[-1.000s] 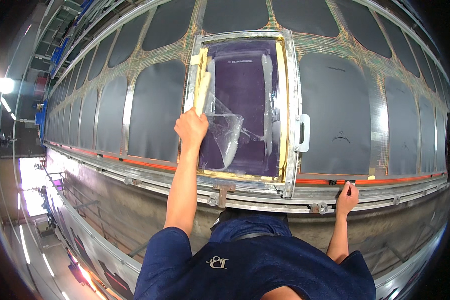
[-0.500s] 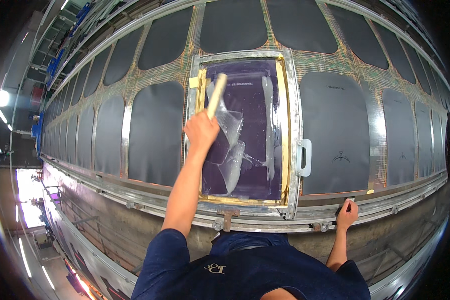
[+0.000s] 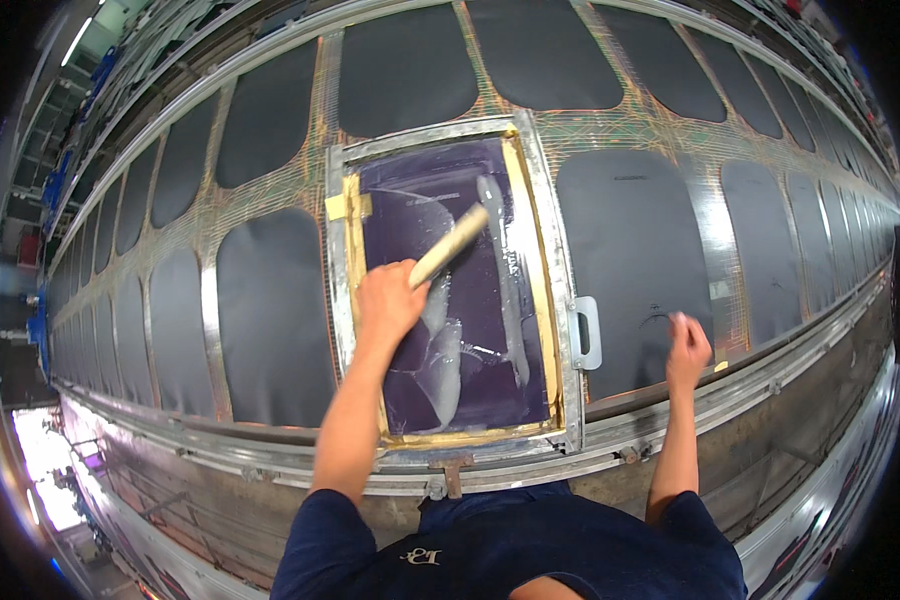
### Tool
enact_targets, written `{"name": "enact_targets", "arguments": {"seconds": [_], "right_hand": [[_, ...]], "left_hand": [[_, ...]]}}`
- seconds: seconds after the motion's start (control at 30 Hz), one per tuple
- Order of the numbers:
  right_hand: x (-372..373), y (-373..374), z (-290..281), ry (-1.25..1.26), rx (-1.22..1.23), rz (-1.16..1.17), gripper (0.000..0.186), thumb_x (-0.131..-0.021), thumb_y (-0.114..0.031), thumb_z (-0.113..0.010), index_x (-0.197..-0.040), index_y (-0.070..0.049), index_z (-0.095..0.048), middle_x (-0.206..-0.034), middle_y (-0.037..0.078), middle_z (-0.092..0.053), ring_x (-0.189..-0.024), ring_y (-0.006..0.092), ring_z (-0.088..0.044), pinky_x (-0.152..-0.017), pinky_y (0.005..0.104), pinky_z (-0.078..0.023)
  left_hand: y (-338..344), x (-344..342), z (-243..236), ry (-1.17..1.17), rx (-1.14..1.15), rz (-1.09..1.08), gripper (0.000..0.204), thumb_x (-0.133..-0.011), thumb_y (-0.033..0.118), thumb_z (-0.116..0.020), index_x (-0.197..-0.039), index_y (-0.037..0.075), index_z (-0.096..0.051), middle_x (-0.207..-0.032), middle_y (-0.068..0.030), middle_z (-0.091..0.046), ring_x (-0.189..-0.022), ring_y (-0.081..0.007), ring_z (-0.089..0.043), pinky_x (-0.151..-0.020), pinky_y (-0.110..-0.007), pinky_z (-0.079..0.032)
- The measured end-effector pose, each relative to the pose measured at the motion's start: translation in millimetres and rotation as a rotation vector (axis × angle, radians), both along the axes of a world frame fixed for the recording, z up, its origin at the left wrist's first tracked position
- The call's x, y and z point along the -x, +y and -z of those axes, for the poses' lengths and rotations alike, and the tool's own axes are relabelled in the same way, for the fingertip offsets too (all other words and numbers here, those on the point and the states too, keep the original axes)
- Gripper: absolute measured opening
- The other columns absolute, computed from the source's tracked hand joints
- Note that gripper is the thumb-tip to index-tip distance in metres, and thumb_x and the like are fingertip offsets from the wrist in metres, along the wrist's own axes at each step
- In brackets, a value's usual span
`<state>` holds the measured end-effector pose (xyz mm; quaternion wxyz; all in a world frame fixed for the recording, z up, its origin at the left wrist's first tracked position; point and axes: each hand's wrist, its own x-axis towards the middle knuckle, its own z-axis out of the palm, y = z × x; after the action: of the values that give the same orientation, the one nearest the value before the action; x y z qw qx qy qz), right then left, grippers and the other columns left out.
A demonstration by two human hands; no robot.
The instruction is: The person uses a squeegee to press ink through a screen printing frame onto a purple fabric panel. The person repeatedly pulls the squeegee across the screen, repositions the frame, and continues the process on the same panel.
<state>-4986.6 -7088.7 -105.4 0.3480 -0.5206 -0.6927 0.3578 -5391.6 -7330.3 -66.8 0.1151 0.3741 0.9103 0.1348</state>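
My left hand (image 3: 390,298) is closed around one end of a pale wooden squeegee (image 3: 452,243), which slants up and to the right over a screen-printing frame (image 3: 548,215). Inside the metal frame is dark purple mesh (image 3: 395,245), edged with yellowish tape. A whitish streak of wet ink (image 3: 511,285) runs down the mesh's right side, and a milky smear (image 3: 446,385) lies lower left. Whether the squeegee touches the mesh, I cannot tell. My right hand (image 3: 688,352) is raised over the near edge of a dark grey panel (image 3: 630,240), fingers curled; anything inside them is hidden.
A grey handle (image 3: 587,333) sticks out from the frame's right side. Metal rails (image 3: 250,470) run along the table's near edge, with a rusty bracket (image 3: 452,478) below the frame. Rows of dark panels (image 3: 270,310) stretch both ways. Yellow tape (image 3: 340,207) marks the frame's left side.
The squeegee has swung from nearly upright to slanting right, and its upper end is further right over the mesh. My right hand has risen from the rail to over the panel. The view has turned slightly.
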Motion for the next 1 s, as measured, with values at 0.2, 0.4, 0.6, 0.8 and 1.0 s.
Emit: {"name": "enact_targets", "arguments": {"seconds": [0.2, 0.4, 0.6, 0.8, 1.0], "right_hand": [[156, 18, -53, 0.091, -0.280, -0.526, 0.010, -0.092, -0.007, -0.073, -0.088, 0.002, -0.072, -0.079, 0.010, -0.069, -0.071, 0.0176, -0.063, -0.067, 0.0290, -0.049], [208, 25, -49, 0.097, -0.275, -0.628, 0.013, -0.093, -0.009, -0.073, -0.086, 0.002, -0.071, -0.078, 0.008, -0.069, -0.070, 0.0170, -0.062, -0.066, 0.0296, -0.048], [231, 41, -50, 0.050, -0.241, -0.648, 0.014, -0.094, -0.011, -0.073, -0.087, 0.001, -0.072, -0.079, 0.008, -0.070, -0.071, 0.0166, -0.062, -0.067, 0.0292, -0.048], [284, 42, -64, -0.009, -0.189, -0.867, 0.020, -0.094, -0.023, -0.073, -0.100, -0.004, -0.075, -0.092, 0.010, -0.075, -0.084, 0.0227, -0.070, -0.071, 0.0335, -0.053], [381, 40, -56, -0.364, -0.283, -1.184, 0.042, -0.086, -0.039, -0.078, -0.110, -0.004, -0.074, -0.092, 0.017, -0.074, -0.088, 0.0358, -0.071, -0.081, 0.0444, -0.056]], "left_hand": [[33, 88, -4, 0.105, -0.254, 0.877, 0.038, -0.064, -0.002, -0.075, -0.095, 0.018, -0.079, -0.104, 0.0095, -0.074, -0.103, -0.0156, -0.057, -0.095, -0.042, -0.029], [144, 110, 9, 0.004, -0.316, 1.098, 0.037, -0.067, -0.008, -0.072, -0.095, 0.015, -0.077, -0.101, 0.0066, -0.074, -0.105, -0.0182, -0.057, -0.091, -0.041, -0.028], [171, 127, 41, 0.058, -0.339, 1.016, 0.038, -0.068, -0.007, -0.072, -0.097, 0.017, -0.078, -0.104, 0.0089, -0.075, -0.102, -0.0154, -0.058, -0.093, -0.041, -0.029], [85, 137, 8, 0.162, -0.102, 0.893, 0.021, -0.067, 0.010, -0.081, -0.086, 0.018, -0.074, -0.085, 0.0047, -0.070, -0.085, -0.0206, -0.057, -0.082, -0.038, -0.035], [56, 158, 11, 0.117, -0.290, 0.558, 0.019, -0.073, 0.024, -0.083, -0.086, 0.013, -0.073, -0.080, -0.0059, -0.069, -0.080, -0.0297, -0.063, -0.073, -0.043, -0.048]]}}
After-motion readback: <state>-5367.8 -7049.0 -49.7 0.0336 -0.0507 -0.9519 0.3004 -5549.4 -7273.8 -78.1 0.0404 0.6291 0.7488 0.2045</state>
